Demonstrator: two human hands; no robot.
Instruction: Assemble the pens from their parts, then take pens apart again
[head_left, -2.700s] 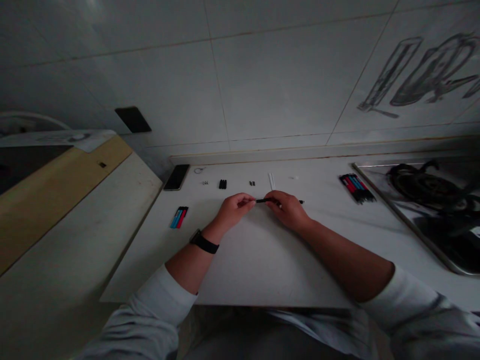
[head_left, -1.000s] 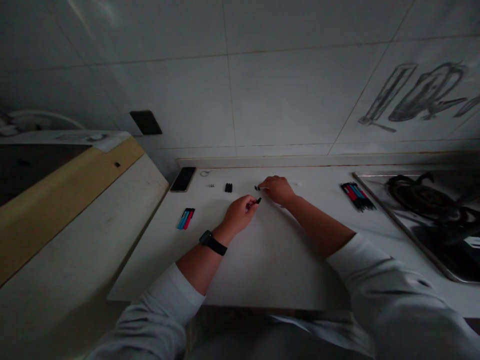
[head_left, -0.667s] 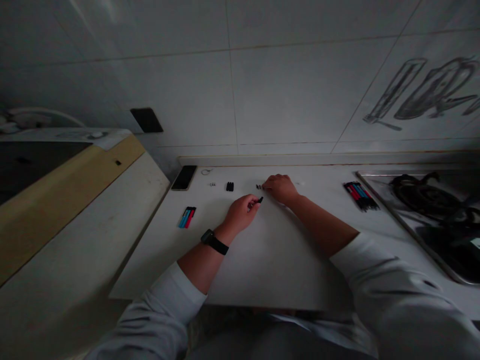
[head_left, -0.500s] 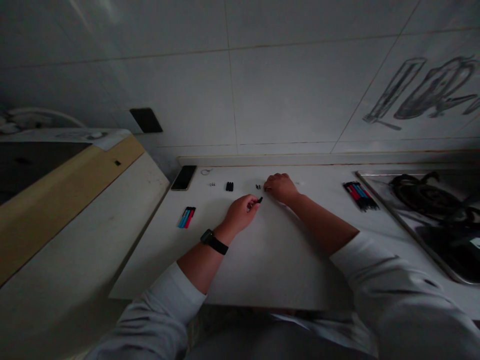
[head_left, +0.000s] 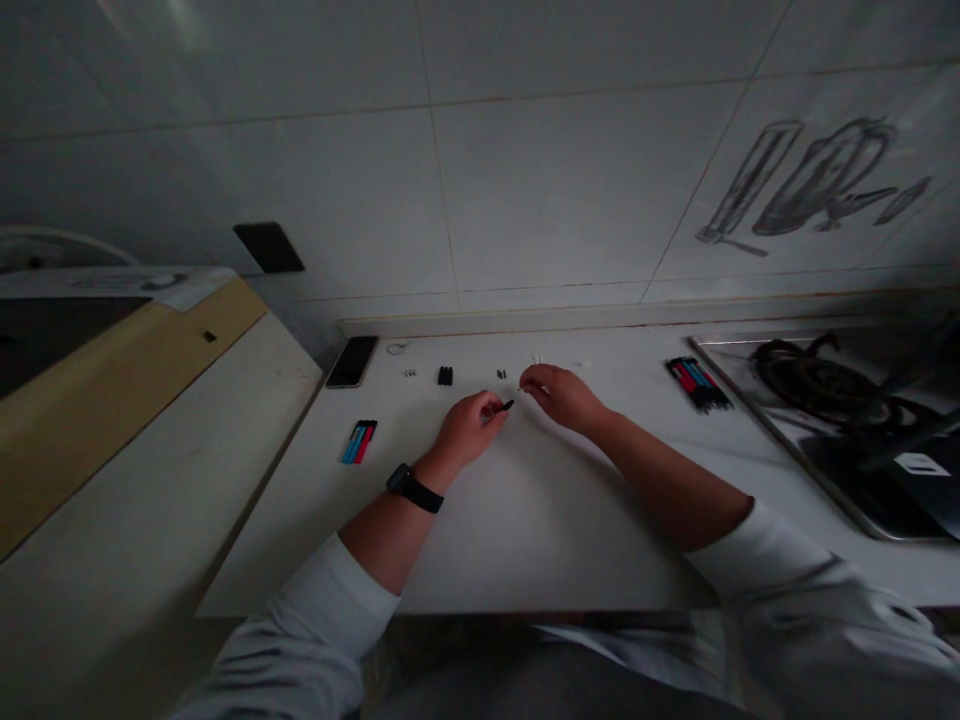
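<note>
Pale grey wall tiles [head_left: 555,200] rise at twelve o'clock behind a white countertop [head_left: 540,530], whose front edge I see at six; a broad stretch lies between the forearms [head_left: 660,490] for moving. At three, a bundle of slim red, blue and black pens [head_left: 699,384] sits just beside a steel-edged gas hob [head_left: 731,362], cut off by my view's right border. At centre, the left hand [head_left: 466,430] pinches a slim black tube [head_left: 507,406], its near end buried in fingers. At two from it, the right hand [head_left: 564,396] pinches a tiny pale-tipped piece [head_left: 520,389], too small to identify, and partly hides thin white sticks [head_left: 538,359] beyond.
</note>
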